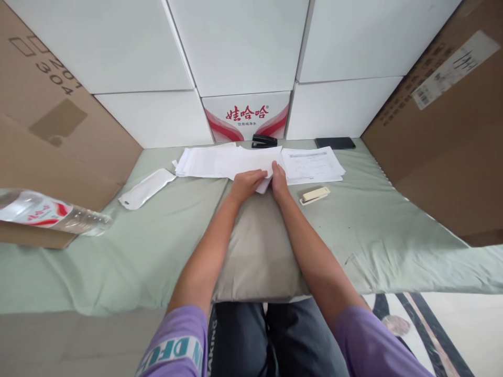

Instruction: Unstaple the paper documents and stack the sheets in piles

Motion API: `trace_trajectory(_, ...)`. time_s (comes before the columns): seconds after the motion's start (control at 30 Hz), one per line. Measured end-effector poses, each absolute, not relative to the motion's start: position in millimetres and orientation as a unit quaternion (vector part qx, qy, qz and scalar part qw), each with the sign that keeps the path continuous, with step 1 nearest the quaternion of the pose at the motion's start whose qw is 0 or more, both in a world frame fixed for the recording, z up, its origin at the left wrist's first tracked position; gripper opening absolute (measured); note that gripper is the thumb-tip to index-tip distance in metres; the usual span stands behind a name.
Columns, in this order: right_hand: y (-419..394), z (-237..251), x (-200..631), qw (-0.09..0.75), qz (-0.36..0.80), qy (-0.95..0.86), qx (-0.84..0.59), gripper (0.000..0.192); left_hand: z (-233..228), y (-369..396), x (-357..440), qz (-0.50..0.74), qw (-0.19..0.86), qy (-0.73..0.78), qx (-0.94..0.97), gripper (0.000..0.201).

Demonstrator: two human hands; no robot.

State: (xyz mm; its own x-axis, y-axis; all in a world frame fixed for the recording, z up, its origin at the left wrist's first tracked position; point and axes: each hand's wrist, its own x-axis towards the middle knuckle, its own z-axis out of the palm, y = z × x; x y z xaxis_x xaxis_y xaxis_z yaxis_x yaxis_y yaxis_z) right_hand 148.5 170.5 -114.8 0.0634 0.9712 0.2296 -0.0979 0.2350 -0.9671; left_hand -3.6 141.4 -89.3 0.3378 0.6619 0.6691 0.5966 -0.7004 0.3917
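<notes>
In the middle of the table, my left hand (249, 184) and my right hand (279, 181) close on the near edge of some white paper sheets (253, 159). My left fingers lie along the left side of the sheets, and the right thumb presses on top at the right corner. To the left lies a stack of white papers (202, 161), overlapped by the held sheets. On the right is a stack of printed papers (312, 165). A cream stapler (315, 195) rests just right of my right hand. Behind the sheets stands a black stapler (264, 141).
A white packet (146, 189) lies on the left of the green cloth (176, 225). A plastic water bottle (51, 212) is at far left. Cardboard boxes (444, 131) flank both sides, and white boxes (243, 47) form the back wall. A dark phone (335, 143) lies back right.
</notes>
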Motion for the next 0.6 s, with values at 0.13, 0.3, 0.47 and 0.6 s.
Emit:
trace_trajectory(0.13,169,-112,148,0.601,0.415,-0.508,-0.457,0.042,-93,137,0,0.409,0.037,0.386,0.826,0.023)
trace_trajectory(0.3,165,-108,150,0.607,0.381,-0.520,-0.464,0.036,-93,137,-9,0.443,0.042,0.424,0.789,0.024)
trace_trajectory(0.47,159,-101,158,0.633,0.359,-0.509,-0.460,0.034,-93,141,-20,0.527,0.031,0.493,0.691,0.028)
trace_trajectory(0.6,157,-100,161,0.641,0.382,-0.504,-0.435,0.040,-95,144,-37,0.620,0.049,0.544,0.563,0.033)
